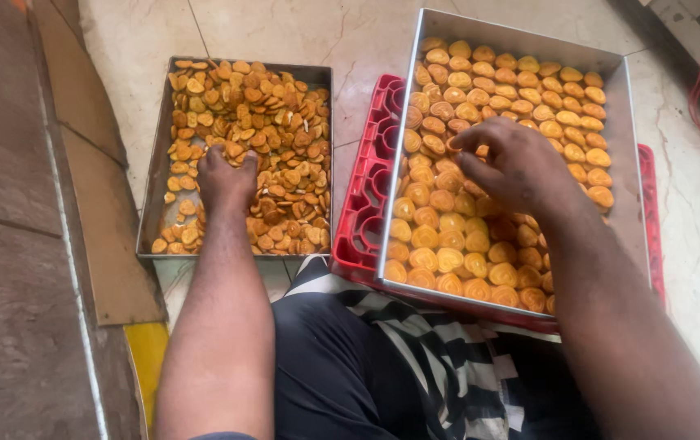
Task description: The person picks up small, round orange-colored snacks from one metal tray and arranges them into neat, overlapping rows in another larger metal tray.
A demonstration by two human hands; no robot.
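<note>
Matt metal trays [156, 175] — glossy plastic crate [364, 195]

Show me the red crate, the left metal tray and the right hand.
red crate [364, 213], head view, on its left side wall.
left metal tray [154, 175], head view, on its left rim.
right hand [517, 167], head view, on its back.

2 metal trays [156, 175] w/ snacks, 1 red crate [364, 204], 2 hands [223, 181].

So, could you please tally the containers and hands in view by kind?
Metal trays: 2, the left tray and the right tray
Red crates: 1, the red crate
Hands: 2, the left hand and the right hand
Total: 5
</note>
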